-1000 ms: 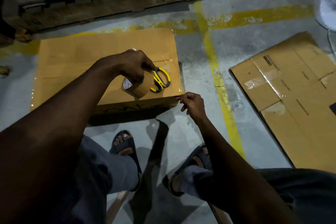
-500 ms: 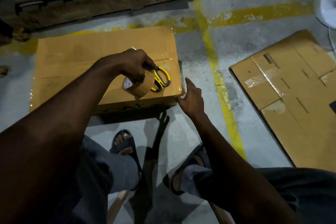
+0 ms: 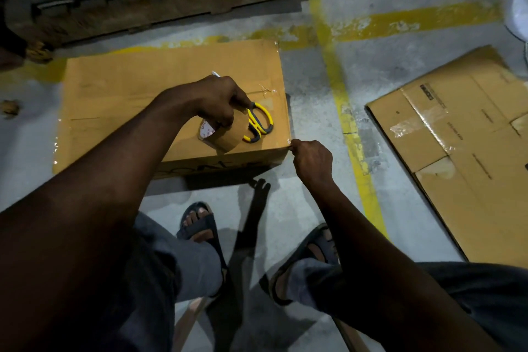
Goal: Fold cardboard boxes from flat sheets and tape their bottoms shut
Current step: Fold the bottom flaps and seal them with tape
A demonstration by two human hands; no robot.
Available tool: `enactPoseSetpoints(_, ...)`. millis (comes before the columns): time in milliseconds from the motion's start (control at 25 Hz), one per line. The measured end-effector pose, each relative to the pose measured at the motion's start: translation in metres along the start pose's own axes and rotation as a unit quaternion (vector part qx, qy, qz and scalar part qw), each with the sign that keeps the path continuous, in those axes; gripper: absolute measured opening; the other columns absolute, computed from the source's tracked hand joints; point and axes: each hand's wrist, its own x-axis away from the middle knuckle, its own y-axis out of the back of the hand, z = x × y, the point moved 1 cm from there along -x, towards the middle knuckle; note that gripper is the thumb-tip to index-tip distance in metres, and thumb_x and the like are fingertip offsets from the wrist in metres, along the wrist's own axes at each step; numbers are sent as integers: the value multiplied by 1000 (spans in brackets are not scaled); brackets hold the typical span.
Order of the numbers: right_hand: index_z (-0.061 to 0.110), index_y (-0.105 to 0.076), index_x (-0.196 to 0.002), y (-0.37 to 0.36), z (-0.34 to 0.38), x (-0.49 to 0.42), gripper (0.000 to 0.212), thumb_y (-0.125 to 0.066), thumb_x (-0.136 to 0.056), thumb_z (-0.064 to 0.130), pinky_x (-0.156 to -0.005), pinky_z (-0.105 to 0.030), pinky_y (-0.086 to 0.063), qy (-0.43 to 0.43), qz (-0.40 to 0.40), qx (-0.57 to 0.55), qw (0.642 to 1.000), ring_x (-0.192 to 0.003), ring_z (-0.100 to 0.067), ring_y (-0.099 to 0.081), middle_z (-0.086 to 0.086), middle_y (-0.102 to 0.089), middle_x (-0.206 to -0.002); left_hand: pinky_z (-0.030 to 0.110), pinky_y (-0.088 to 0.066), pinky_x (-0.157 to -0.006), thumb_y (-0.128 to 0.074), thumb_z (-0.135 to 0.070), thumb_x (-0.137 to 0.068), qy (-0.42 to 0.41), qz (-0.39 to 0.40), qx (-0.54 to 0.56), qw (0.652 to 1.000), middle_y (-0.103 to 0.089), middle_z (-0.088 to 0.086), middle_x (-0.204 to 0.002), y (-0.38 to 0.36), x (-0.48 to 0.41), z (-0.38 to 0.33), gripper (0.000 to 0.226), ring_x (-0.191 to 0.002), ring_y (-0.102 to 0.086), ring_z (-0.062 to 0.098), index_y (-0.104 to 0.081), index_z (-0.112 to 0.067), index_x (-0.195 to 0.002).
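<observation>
Box (image 3: 143,88) on floor (image 3: 314,111) at 12 o'clock: bottom seam appears taped. Tape roll (image 3: 225,137) and scissors (image 3: 258,123) are gripped by left hand (image 3: 220,103); corner tape strip (image 3: 289,142) is pinched by right hand (image 3: 313,160). Flat sheet (image 3: 471,157), 3 o'clock, is not yet folded.

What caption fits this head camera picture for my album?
Left hand holds tape roll and scissors over the box; right hand pinches its corner.

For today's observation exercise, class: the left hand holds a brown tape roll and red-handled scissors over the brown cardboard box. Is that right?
The colour is wrong: the head view shows the left hand holding the brown tape roll and yellow-and-grey-handled scissors over the brown cardboard box.
</observation>
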Motion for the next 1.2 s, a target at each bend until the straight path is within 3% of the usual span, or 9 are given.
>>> enactPoseSetpoints(200,15,-67,-82,5,-11,-10,36,-61,-91,49,-57,-31,-40,-110,31,-73,991,-79,-36,-64,-10,-67,-81,24,-42,-71,-70,2,-78,2,1,30,1000,-57,2,-127,0,1,2,65,-95,-54,16,-54,-26,-135)
enactPoseSetpoints(320,12,-68,-71,4,-2,-6,34,-61,-83,44,-63,-34,-52,-200,56,-194,959,-80,-34,-66,-10,-68,-74,26,-41,-77,-71,0,-78,-5,5,16,1000,-56,2,-131,0,0,4,65,-103,-53,18,-55,-26,-135)
enactPoseSetpoints(400,10,-63,-65,10,11,-4,34,-54,-81,39,-63,-33,-48,-250,59,-264,930,-79,-35,-64,-10,-64,-70,27,-42,-78,-71,-1,-77,-4,8,16,1000,-57,2,-131,0,-1,5,65,-107,-56,22,-55,-27,-134)
enactPoseSetpoints(480,9,-59,-68,18,23,-3,42,-52,-89,45,-63,-33,-41,-231,52,-239,942,-83,-38,-62,-14,-62,-75,27,-42,-77,-71,-1,-77,-5,7,15,1000,-57,2,-130,1,1,5,64,-106,-57,23,-56,-27,-134)
enactPoseSetpoints(640,3,-62,-106,24,31,-6,45,-49,-99,46,-80,-39,-46,-129,38,-83,988,-102,-38,-60,-20,-63,-108,27,-44,-77,-71,0,-77,-1,-2,15,1000,-58,4,-130,2,5,8,65,-104,-57,23,-55,-26,-134)
enactPoseSetpoints(960,6,-66,-95,25,38,-11,23,-68,-90,28,-71,-35,-47,-219,19,-217,951,-94,-39,-64,-18,-68,-97,22,-33,-82,-71,-7,-78,-4,-27,0,1000,-56,5,-136,5,10,15,61,-120,-49,27,-55,-22,-136)
enactPoseSetpoints(1000,8,-66,-99,27,42,-9,16,-67,-89,20,-72,-34,-46,-204,0,-240,949,-95,-37,-64,-16,-68,-99,22,-35,-82,-70,-7,-79,-1,-31,20,999,-56,4,-136,5,11,17,59,-119,-51,26,-56,-21,-135)
enactPoseSetpoints(1080,12,-62,-119,29,54,-10,34,-62,-86,7,-81,-37,-47,-136,-50,-264,954,-104,-34,-58,-12,-65,-116,24,-40,-81,-70,-9,-82,4,-44,89,995,-58,3,-133,3,14,22,53,-111,-55,22,-59,-19,-132)
enactPoseSetpoints(1200,14,-58,-127,36,78,-26,41,-61,-87,16,-88,-45,-47,-38,-86,-220,971,-111,-34,-51,-12,-57,-126,30,-52,-80,-73,-13,-82,-12,-133,243,961,-63,1,-126,2,21,29,41,-100,-60,14,-66,-17,-123)
